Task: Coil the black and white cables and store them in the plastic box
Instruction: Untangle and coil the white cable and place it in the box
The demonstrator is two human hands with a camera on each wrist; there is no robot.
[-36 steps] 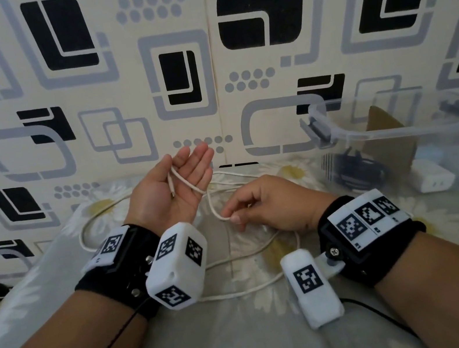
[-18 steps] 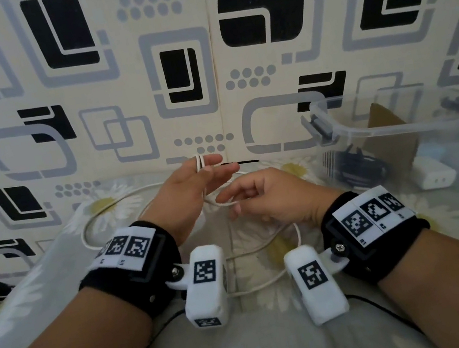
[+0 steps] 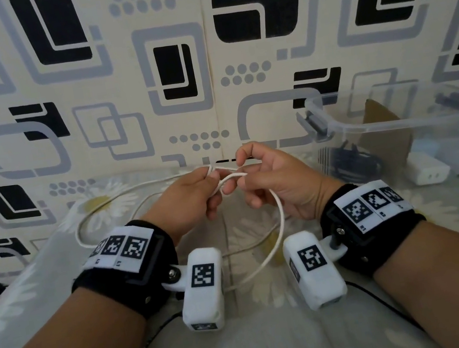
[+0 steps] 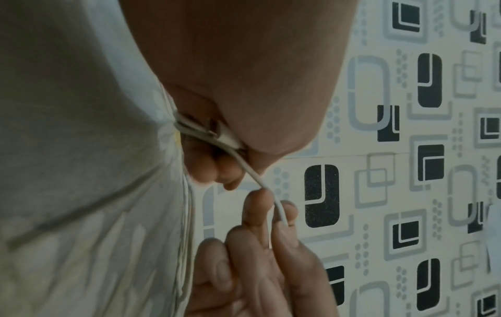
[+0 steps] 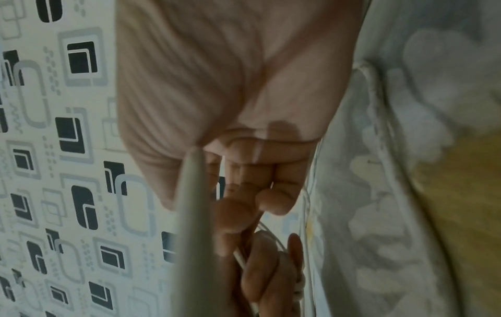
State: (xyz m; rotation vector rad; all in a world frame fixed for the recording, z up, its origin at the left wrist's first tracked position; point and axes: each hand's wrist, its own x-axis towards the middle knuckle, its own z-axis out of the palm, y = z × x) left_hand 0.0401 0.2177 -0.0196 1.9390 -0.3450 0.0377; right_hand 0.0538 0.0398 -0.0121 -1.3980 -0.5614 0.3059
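A white cable (image 3: 281, 226) lies in loose loops on the flowered sheet, and one loop hangs between my hands. My left hand (image 3: 211, 183) grips a small bundle of its turns, with the cable's plug (image 4: 206, 130) tucked under the palm. My right hand (image 3: 240, 172) pinches a strand of the white cable (image 4: 260, 182) right beside the left fingers. That strand runs blurred past the right palm as the white cable (image 5: 192, 214). The clear plastic box (image 3: 397, 122) stands at the right. A coiled black cable (image 3: 351, 161) lies inside it.
Inside the box a brown cardboard piece (image 3: 382, 140) leans and a white charger (image 3: 427, 172) lies. The patterned wall (image 3: 171, 61) rises close behind the hands. A thin black wire (image 3: 147, 341) trails over the sheet near my left forearm.
My left hand has turned from palm up to palm down and closed on the cable. My right hand has risen from the sheet, bringing a loop up to the left fingers.
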